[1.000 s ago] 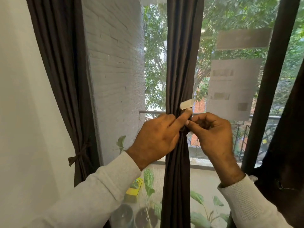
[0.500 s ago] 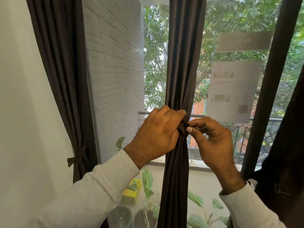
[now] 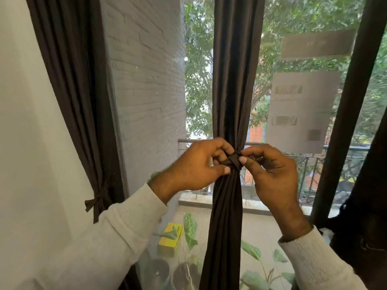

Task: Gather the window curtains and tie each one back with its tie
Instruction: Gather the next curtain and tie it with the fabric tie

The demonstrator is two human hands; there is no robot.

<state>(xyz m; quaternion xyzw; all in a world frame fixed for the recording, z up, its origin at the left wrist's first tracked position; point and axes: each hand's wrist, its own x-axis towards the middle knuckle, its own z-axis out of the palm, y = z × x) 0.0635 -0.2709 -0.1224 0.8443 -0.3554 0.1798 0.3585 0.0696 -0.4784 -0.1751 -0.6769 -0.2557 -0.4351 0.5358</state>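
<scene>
Window (image 3: 199,91) beside white brick wall (image 3: 146,80)

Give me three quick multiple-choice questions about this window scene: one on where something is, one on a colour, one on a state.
1. Where is the yellow box?
A. Low down, left of the middle curtain
B. On the brick wall
C. In the right hand

2. What colour are the curtains?
A. White
B. Dark brown
C. Green

3. The left curtain is:
A. Hanging loose
B. Tied back
C. Taken down

Answers: 1 A, it sits low among the potted plants. 2 B, every panel is dark brown. 3 B, a knotted tie cinches it.
</scene>
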